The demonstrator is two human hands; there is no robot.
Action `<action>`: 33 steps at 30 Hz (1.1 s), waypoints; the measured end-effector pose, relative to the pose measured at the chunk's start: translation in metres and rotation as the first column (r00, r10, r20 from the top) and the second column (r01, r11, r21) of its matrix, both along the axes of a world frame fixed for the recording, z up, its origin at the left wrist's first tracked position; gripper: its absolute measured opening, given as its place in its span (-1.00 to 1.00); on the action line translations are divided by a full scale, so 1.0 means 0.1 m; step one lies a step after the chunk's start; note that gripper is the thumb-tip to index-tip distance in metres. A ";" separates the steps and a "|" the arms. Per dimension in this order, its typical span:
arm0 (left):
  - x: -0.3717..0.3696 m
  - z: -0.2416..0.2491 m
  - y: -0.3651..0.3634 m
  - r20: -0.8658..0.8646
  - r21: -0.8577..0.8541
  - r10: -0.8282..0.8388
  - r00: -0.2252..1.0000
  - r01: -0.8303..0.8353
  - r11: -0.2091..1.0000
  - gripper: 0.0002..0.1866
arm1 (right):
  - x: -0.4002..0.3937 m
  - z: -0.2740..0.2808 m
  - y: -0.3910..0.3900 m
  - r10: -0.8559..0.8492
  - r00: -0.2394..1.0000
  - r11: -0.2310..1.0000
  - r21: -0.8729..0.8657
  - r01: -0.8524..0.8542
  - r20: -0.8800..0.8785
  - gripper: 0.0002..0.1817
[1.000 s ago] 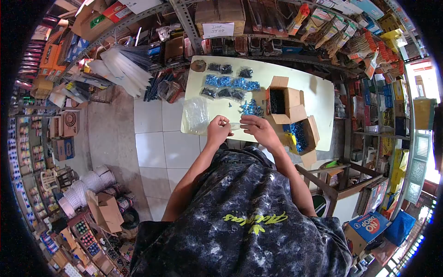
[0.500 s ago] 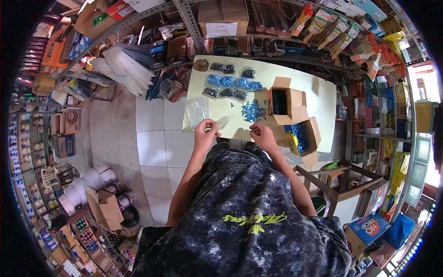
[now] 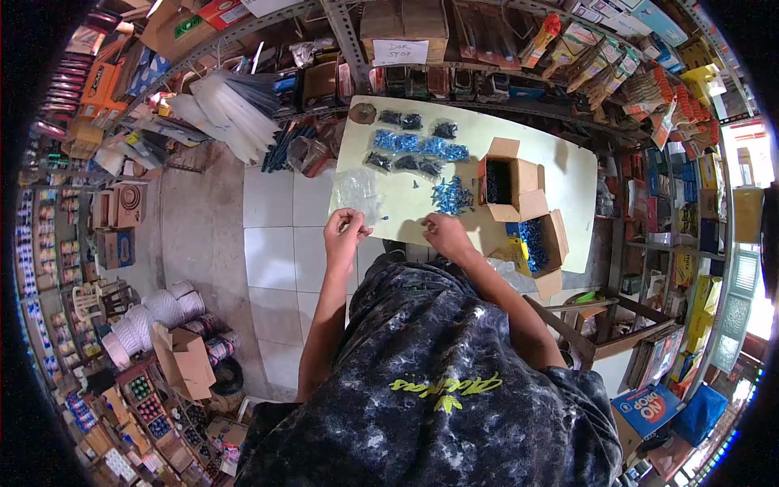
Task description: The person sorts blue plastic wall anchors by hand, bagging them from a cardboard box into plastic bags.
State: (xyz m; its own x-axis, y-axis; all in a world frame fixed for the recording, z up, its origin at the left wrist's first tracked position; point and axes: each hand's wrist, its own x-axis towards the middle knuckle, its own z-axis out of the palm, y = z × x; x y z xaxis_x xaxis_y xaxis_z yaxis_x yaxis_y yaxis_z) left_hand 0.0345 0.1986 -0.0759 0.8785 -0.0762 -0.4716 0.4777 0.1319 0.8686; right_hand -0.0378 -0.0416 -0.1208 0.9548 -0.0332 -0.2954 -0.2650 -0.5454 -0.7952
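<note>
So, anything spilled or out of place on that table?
A loose heap of small blue pieces lies on the bare table beside the open carton, with a few strays nearby; the other pieces sit in bags.

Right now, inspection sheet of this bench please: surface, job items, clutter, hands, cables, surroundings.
Surface: pale table, bare at its right end.
Job's things: loose blue pieces; filled small bags in rows; stack of clear bags.
Clutter: two open cartons.
Hands: left hand pinches a clear bag at the table edge; right hand rests on the table, contents unclear.
Cables: nothing seen.
Surroundings: packed shelves, tiled floor.
</note>
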 end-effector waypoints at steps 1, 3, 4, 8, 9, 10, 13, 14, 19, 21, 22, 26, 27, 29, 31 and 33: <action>-0.01 0.00 0.01 0.005 -0.013 0.012 1.000 -0.012 1.000 -0.86 | 0.08 -0.03 0.07 0.092 0.996 0.996 0.016 -0.092 0.015 -0.68; -0.02 0.00 0.02 0.011 -0.023 0.014 1.000 -0.014 1.000 -0.86 | 0.25 -0.14 0.22 0.164 0.984 0.986 0.013 -0.165 0.068 -0.67; -0.03 0.00 0.03 0.017 -0.036 0.013 1.000 -0.012 0.999 -0.86 | 0.33 -0.16 0.30 0.231 0.966 0.972 0.003 -0.233 0.119 -0.66; -0.08 0.05 0.09 0.034 0.015 -0.017 0.999 0.016 1.000 -0.85 | 0.55 -0.19 0.58 0.239 0.967 0.970 -0.066 -0.234 0.092 -0.60; -0.10 0.05 0.10 0.031 -0.001 -0.023 0.999 0.023 1.000 -0.84 | 0.58 -0.19 0.63 0.265 0.962 0.959 -0.123 -0.256 0.063 -0.62; -0.11 0.05 0.12 0.026 -0.019 -0.031 0.999 0.031 0.999 -0.83 | 0.60 -0.25 0.66 0.277 0.959 0.956 -0.119 -0.268 0.063 -0.62; -0.13 0.06 0.13 0.015 -0.011 -0.019 1.000 0.020 1.000 -0.82 | 0.64 -0.36 0.71 0.275 0.956 0.949 -0.187 -0.253 0.104 -0.71; -0.14 0.07 0.14 0.012 -0.003 -0.024 1.000 0.024 1.000 -0.82 | 0.63 -0.39 0.71 0.240 0.965 0.961 -0.168 -0.221 0.102 -0.72; -0.12 0.04 0.14 0.014 0.002 -0.073 0.997 0.073 0.997 -0.84 | 0.50 -0.18 0.58 0.039 0.994 0.999 -0.037 -0.036 0.105 -0.77; -0.09 0.00 0.11 0.013 0.021 -0.114 0.993 0.114 0.993 -0.84 | 0.42 0.00 0.53 -0.066 0.993 0.997 0.054 0.061 0.102 -0.77; -0.08 -0.01 0.08 0.009 0.015 -0.124 0.992 0.124 0.992 -0.84 | 0.38 0.09 0.50 -0.165 0.982 0.977 0.149 0.150 0.095 -0.78; -0.05 -0.08 -0.08 0.042 0.103 -0.178 0.983 0.173 0.979 -0.86 | 0.24 0.56 0.44 -0.202 0.926 0.968 0.209 0.139 0.318 -0.80; -0.04 -0.09 -0.13 0.062 0.140 -0.206 0.977 0.196 0.971 -0.87 | 0.22 0.67 0.42 -0.170 0.922 0.976 0.189 0.108 0.347 -0.79; -0.03 -0.11 -0.21 0.064 0.148 -0.260 0.964 0.249 0.957 -0.87 | 0.19 0.71 0.41 -0.137 0.920 0.984 0.153 0.085 0.367 -0.78; -0.02 -0.15 -0.26 0.067 0.159 -0.307 0.949 0.294 0.943 -0.88 | 0.16 0.75 0.38 -0.078 0.928 0.992 0.118 0.038 0.363 -0.72; -0.02 -0.19 -0.32 0.109 0.201 -0.352 0.930 0.326 0.924 -0.87 | 0.09 0.76 0.33 -0.146 0.926 0.987 0.113 0.113 0.348 -0.70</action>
State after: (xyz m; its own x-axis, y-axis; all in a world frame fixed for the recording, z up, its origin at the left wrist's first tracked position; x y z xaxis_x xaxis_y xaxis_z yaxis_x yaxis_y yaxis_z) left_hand 0.0328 0.1670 -0.0950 0.8728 -0.3084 -0.3782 0.3377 -0.1778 0.9243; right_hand -0.0284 -0.0086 -0.0447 0.9868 -0.1526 0.0534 -0.0208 -0.4475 -0.8940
